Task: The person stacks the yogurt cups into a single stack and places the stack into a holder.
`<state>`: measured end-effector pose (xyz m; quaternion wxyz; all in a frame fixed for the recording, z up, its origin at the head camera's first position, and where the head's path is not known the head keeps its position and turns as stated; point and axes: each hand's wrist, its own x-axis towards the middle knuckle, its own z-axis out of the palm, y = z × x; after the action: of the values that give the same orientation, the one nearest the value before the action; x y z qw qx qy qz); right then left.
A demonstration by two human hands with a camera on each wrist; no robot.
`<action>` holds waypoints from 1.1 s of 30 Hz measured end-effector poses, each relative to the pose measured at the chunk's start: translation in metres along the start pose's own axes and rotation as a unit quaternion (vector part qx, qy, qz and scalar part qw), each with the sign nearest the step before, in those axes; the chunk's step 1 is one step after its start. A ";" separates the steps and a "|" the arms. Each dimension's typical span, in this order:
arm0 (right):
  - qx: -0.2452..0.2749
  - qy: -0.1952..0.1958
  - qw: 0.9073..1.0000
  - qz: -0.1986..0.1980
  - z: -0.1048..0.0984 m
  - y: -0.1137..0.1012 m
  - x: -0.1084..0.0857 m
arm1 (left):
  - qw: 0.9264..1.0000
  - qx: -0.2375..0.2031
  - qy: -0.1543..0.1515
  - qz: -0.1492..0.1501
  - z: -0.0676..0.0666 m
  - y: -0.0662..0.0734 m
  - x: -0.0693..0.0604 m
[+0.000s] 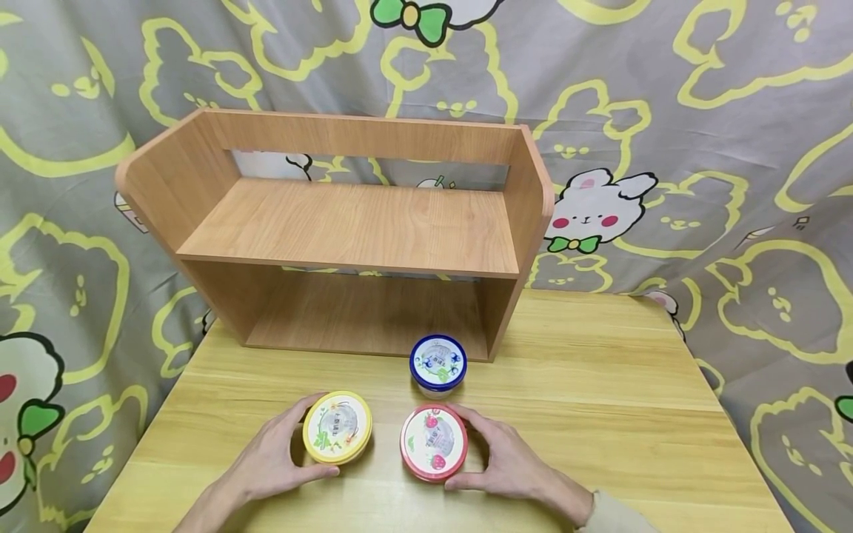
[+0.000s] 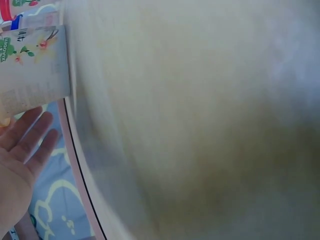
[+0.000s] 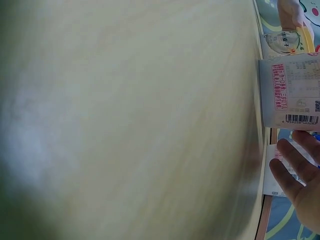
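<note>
The left hand (image 1: 272,455) holds a yellow-lidded cup (image 1: 338,428) from its left side, thumb in front and fingers behind. In the left wrist view this cup (image 2: 35,70) stands beside the hand (image 2: 17,167), its other fingers spread. A red-lidded cup (image 1: 434,443) is gripped at its right side by the right hand (image 1: 509,459). The right wrist view has the red-lidded cup's printed side (image 3: 292,95) above the spread fingers of the right hand (image 3: 302,185). Just behind it stands a blue-lidded cup (image 1: 438,363), touched by neither hand.
A two-level wooden shelf (image 1: 353,226) stands at the back left, the blue-lidded cup near its front right corner. The wooden table (image 1: 620,414) extends to the right. A patterned grey curtain (image 1: 706,178) hangs behind and at both sides.
</note>
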<state>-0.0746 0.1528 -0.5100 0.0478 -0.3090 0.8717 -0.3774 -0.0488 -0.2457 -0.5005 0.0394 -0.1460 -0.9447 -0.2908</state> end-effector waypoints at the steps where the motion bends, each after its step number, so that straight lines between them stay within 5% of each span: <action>1: 0.001 0.000 1.000 0.000 0.000 0.000 0.000 | 1.000 -0.003 0.001 -0.001 0.000 0.000 0.000; 11: 0.006 0.000 1.000 -0.003 0.000 0.001 0.000 | 0.999 -0.032 0.017 -0.003 -0.011 0.008 0.003; 33: 0.012 -0.006 1.000 0.002 -0.001 0.001 0.001 | 0.998 0.002 0.033 0.059 -0.043 0.045 0.025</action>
<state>-0.0760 0.1536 -0.5100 0.0572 -0.3091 0.8674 -0.3858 -0.0599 -0.2281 -0.4365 0.0883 -0.1919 -0.9331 -0.2909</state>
